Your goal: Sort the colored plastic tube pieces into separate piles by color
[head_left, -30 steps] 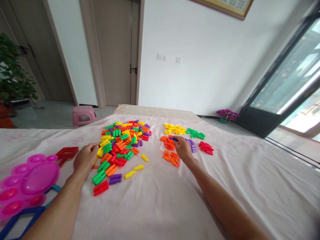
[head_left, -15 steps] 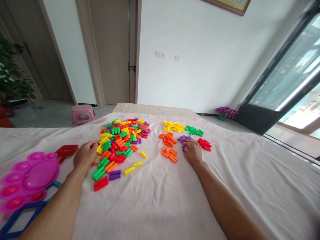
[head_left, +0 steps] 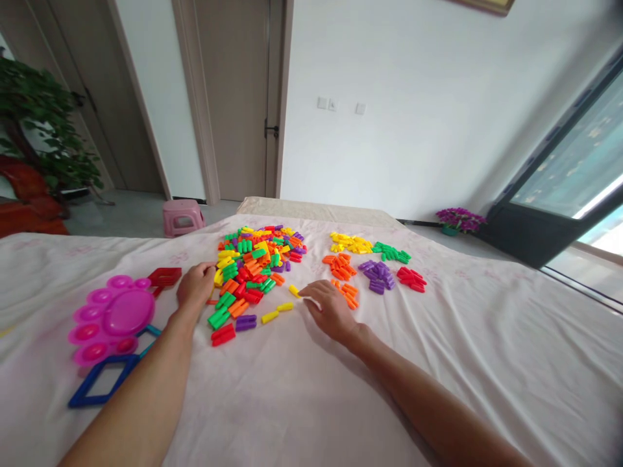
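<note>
My left hand (head_left: 196, 285) rests at the left edge of a large mixed pile of plastic building pieces (head_left: 253, 254), its fingers stretched against the yellow ones; some fingertips are hard to make out. My right hand (head_left: 331, 308) is over the cloth just right of the pile, thumb and fingers apart, fingertips at a loose yellow piece (head_left: 294, 291). Two more yellow pieces (head_left: 277, 312) lie nearer to me. Beyond my right hand are sorted groups: orange (head_left: 339, 265), yellow (head_left: 350, 243), green (head_left: 392, 253), purple (head_left: 377, 275) and red (head_left: 411, 279). My hand partly covers the nearer orange pieces.
Left of my left arm lie a pink paw-shaped tray (head_left: 129, 310), a dark blue frame (head_left: 104, 383), a teal frame (head_left: 148, 336) and a red frame (head_left: 165, 277). A pale cloth (head_left: 272, 402) covers the table. Beyond it stands a pink stool (head_left: 183, 217).
My right hand has moved left and nearer, from the purple group to the loose yellow pieces. The purple group now shows fully. My left hand stays by the pile; the view has shifted.
</note>
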A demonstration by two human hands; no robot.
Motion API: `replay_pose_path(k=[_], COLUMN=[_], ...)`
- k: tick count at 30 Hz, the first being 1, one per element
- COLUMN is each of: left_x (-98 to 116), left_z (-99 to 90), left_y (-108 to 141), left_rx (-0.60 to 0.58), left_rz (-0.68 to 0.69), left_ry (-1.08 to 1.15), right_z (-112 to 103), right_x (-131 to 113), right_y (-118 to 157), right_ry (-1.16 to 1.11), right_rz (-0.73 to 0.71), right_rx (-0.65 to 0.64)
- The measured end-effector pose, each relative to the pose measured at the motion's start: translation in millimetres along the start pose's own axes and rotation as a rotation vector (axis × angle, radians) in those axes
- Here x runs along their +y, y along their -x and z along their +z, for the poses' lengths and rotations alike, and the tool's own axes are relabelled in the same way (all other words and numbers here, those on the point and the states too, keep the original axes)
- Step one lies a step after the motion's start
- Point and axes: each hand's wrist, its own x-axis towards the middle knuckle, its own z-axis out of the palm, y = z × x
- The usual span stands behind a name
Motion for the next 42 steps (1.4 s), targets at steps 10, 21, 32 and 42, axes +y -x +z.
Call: replay_pose_path(k=[10, 21, 32, 42], left_x=[3.8, 3.0, -1.9, 4.0], left_z=[-2.9, -0.6, 4.2, 1.0], left_y=[1.8, 1.0, -2.0, -0.8], left_rx=[0.007, -0.014, -0.028, -0.027], left_rz=[0.000, 0.035, 0.067, 0.057], left_ry=[0.010, 0.045, 0.065, 0.083], right_z=[74.5, -45.1, -13.8, 62.5], right_x=[-97.3, 56.4, 20.6, -74.0], right_y=[-42.3, 14.3, 16.0, -57.0], right_ry=[0.163, 0.407, 0.063, 0.077], right_rz=[-0.067, 0.439, 0.115, -0.194], right_rx=[-0.287, 0.179, 0.102, -0.260])
